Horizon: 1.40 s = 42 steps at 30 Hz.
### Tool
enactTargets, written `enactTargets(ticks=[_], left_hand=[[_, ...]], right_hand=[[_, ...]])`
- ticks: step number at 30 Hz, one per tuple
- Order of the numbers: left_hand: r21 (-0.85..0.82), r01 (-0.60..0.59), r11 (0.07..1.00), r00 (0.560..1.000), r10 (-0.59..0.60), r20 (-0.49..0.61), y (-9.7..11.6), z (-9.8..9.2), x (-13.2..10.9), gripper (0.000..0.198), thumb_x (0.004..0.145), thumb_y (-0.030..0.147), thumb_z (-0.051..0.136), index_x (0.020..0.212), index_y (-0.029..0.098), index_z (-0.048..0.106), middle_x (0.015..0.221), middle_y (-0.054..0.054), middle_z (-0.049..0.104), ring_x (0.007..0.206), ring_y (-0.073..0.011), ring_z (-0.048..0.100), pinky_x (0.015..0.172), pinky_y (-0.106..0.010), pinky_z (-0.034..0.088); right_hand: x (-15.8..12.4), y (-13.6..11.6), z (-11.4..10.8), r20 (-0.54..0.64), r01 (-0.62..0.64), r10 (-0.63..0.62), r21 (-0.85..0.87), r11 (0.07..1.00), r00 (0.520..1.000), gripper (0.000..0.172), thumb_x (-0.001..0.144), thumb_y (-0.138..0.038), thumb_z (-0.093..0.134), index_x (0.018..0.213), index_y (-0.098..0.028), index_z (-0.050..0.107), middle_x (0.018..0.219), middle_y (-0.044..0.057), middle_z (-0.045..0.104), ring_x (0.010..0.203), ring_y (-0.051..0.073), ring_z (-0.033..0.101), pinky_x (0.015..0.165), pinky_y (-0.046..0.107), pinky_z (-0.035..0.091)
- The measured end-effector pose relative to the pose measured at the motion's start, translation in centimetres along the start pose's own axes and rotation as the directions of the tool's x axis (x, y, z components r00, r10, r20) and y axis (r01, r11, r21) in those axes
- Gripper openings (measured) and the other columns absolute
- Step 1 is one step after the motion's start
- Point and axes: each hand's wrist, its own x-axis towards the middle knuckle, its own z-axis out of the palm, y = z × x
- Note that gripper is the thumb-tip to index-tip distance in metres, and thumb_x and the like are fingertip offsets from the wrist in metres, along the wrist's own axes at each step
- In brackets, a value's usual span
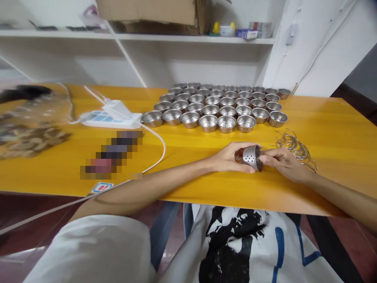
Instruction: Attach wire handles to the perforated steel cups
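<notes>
My left hand (228,158) grips a small perforated metal cup (251,157), tipped on its side just above the yellow table (324,125). My right hand (282,162) pinches the cup's rim from the right, so both hands hold it. A loose pile of thin wire rings (294,146) lies right behind my right hand. Several more perforated metal cups (219,106) stand in rows at the back of the table, rims up.
A white power strip (108,118) with a cable (159,151) lies left of centre. A clear bag of brownish pieces (29,133) sits at the far left. White shelves with a cardboard box (153,13) stand behind the table.
</notes>
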Motion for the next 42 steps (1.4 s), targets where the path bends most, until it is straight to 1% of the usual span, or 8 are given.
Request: enactTargets(ticks=[3, 7, 16, 22, 31, 34, 38, 42], left_hand=[[-0.046, 0.026, 0.999, 1.0, -0.026, -0.013, -0.1, -0.1, 0.0, 0.077, 0.073, 0.035, 0.104, 0.142, 0.017, 0.074, 0.134, -0.014, 0.079, 0.12, -0.0293, 0.077, 0.109, -0.046, 0.059], [-0.188, 0.107, 0.976, 0.994, -0.107, 0.013, -0.1, -0.4, 0.1, 0.073, 0.075, 0.037, 0.103, 0.14, 0.018, 0.075, 0.128, -0.013, 0.08, 0.11, -0.0257, 0.078, 0.097, -0.04, 0.062], [-0.184, 0.087, 0.979, 0.995, -0.074, 0.072, 0.2, -0.7, 0.4, 0.063, 0.073, 0.031, 0.104, 0.131, 0.019, 0.08, 0.13, -0.012, 0.083, 0.121, -0.0272, 0.077, 0.116, -0.048, 0.054], [-0.284, 0.083, 0.955, 0.993, -0.103, -0.056, -0.5, -0.7, 0.6, 0.066, 0.068, 0.025, 0.106, 0.129, 0.019, 0.081, 0.126, -0.012, 0.084, 0.115, -0.0254, 0.077, 0.113, -0.047, 0.055], [-0.372, 0.068, 0.926, 0.983, -0.127, -0.136, 0.0, -0.7, 0.8, 0.061, 0.068, 0.025, 0.105, 0.125, 0.018, 0.082, 0.12, -0.01, 0.084, 0.113, -0.0231, 0.076, 0.113, -0.044, 0.055], [-0.336, 0.06, 0.94, 0.985, -0.111, -0.135, -0.1, -0.6, 0.8, 0.066, 0.066, 0.024, 0.106, 0.127, 0.019, 0.081, 0.123, -0.011, 0.084, 0.114, -0.0234, 0.077, 0.113, -0.045, 0.056], [-0.349, 0.075, 0.934, 0.984, -0.127, -0.128, -0.5, -0.6, 0.9, 0.068, 0.069, 0.023, 0.106, 0.131, 0.018, 0.08, 0.121, -0.01, 0.084, 0.111, -0.0217, 0.078, 0.114, -0.045, 0.057], [-0.389, 0.081, 0.918, 0.985, -0.132, -0.107, -1.2, -0.6, 1.2, 0.075, 0.073, 0.025, 0.106, 0.142, 0.02, 0.075, 0.133, -0.012, 0.081, 0.121, -0.0235, 0.078, 0.119, -0.046, 0.056]], right_hand=[[-0.1, 0.2, 0.1, -0.027, 0.037, -0.037, 0.0, 0.999, 0.999, 0.066, 0.108, -0.073, 0.061, 0.069, -0.021, 0.054, 0.067, -0.003, 0.043, 0.063, 0.012, 0.036, 0.061, 0.029, 0.032], [0.1, 0.7, 0.1, -0.197, 0.114, -0.114, -0.013, 0.993, 0.974, 0.048, 0.112, -0.063, 0.063, 0.09, -0.021, 0.071, 0.082, 0.002, 0.064, 0.069, 0.015, 0.055, 0.068, 0.031, 0.046], [0.3, 1.4, -0.3, -0.375, 0.139, -0.145, -0.043, 0.989, 0.916, 0.028, 0.11, -0.051, 0.07, 0.114, -0.027, 0.085, 0.106, 0.009, 0.075, 0.075, 0.02, 0.065, 0.07, 0.038, 0.055], [-0.4, 0.3, -0.6, -0.32, 0.233, -0.37, -0.393, 0.89, 0.872, 0.027, 0.112, -0.037, 0.063, 0.123, -0.031, 0.087, 0.12, 0.012, 0.079, 0.11, 0.03, 0.074, 0.101, 0.053, 0.059], [-0.5, 1.4, -0.6, -0.168, 0.327, -0.502, -0.579, 0.747, 0.848, 0.022, 0.111, -0.031, 0.065, 0.123, -0.03, 0.084, 0.14, 0.014, 0.074, 0.12, 0.031, 0.075, 0.092, 0.051, 0.067], [-0.2, 1.7, -0.4, -0.169, 0.324, -0.499, -0.58, 0.747, 0.85, 0.022, 0.112, -0.033, 0.065, 0.127, -0.031, 0.081, 0.146, 0.015, 0.068, 0.135, 0.035, 0.068, 0.099, 0.055, 0.065], [0.1, 2.0, 0.1, -0.172, 0.286, -0.442, -0.552, 0.783, 0.88, 0.043, 0.112, -0.041, 0.067, 0.154, -0.033, 0.065, 0.156, 0.016, 0.06, 0.145, 0.038, 0.062, 0.117, 0.064, 0.058], [0.5, 1.9, 0.5, -0.166, 0.232, -0.369, -0.532, 0.814, 0.914, 0.035, 0.111, -0.048, 0.069, 0.142, -0.032, 0.073, 0.147, 0.014, 0.066, 0.139, 0.036, 0.066, 0.119, 0.062, 0.056]])
